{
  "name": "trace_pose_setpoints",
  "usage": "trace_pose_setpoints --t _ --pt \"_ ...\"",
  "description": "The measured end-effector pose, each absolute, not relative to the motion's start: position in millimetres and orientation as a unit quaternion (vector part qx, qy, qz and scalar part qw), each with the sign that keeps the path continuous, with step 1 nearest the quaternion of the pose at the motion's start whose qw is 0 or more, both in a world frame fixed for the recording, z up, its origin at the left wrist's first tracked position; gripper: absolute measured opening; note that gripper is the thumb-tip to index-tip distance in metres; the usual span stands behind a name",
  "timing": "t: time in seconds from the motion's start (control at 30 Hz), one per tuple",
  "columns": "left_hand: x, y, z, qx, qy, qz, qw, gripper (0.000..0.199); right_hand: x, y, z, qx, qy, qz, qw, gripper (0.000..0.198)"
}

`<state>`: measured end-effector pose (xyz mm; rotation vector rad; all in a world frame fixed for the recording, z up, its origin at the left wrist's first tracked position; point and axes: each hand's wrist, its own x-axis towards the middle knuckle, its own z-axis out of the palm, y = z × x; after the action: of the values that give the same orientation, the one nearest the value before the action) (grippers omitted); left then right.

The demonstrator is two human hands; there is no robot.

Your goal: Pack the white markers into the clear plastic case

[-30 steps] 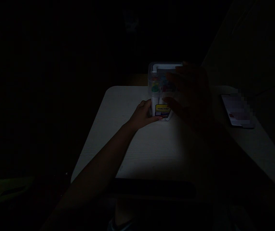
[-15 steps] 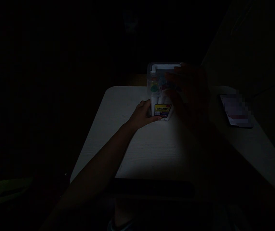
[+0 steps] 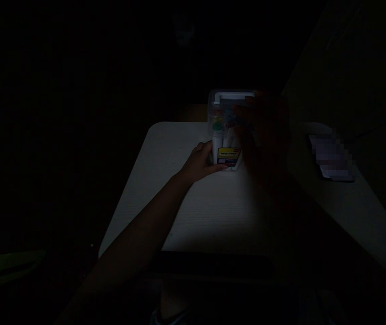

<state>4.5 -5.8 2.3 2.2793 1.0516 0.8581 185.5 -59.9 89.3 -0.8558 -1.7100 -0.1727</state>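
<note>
A clear plastic marker box (image 3: pixel 218 142) stands upright on the white table. It has a yellow and blue "marker" label, a white handle on its lid (image 3: pixel 233 95), and white markers with coloured caps inside; a green cap shows best. My left hand (image 3: pixel 201 162) is closed around the lower left side of the box, its thumb lying across the front under the label. Deep in shadow, my right hand (image 3: pixel 264 126) grips the upper right side of the box at the lid. It covers that side, and its fingers are only dimly visible.
On the right part of the white tabletop (image 3: pixel 159 180) lies a phone (image 3: pixel 333 158) with a blurred screen. A dark slot or bar (image 3: pixel 213 264) runs along the table's near edge. Something green (image 3: pixel 10 268) lies low at the far left. The surroundings are very dark.
Both hands stay on the marker box in the same grip. Only a very slight shift of the view shows.
</note>
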Motion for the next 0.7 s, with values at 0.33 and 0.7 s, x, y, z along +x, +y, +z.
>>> trace_pose_setpoints --t 0.33,0.7 --pt "5 -4 0 0.836 0.38 0.317 0.238 0.073 180 -59 89 -0.358 -0.735 -0.183 0.546 0.029" --pt "2 -4 0 0.831 0.391 0.314 0.24 0.085 178 -65 98 -0.353 -0.747 -0.226 0.517 0.032"
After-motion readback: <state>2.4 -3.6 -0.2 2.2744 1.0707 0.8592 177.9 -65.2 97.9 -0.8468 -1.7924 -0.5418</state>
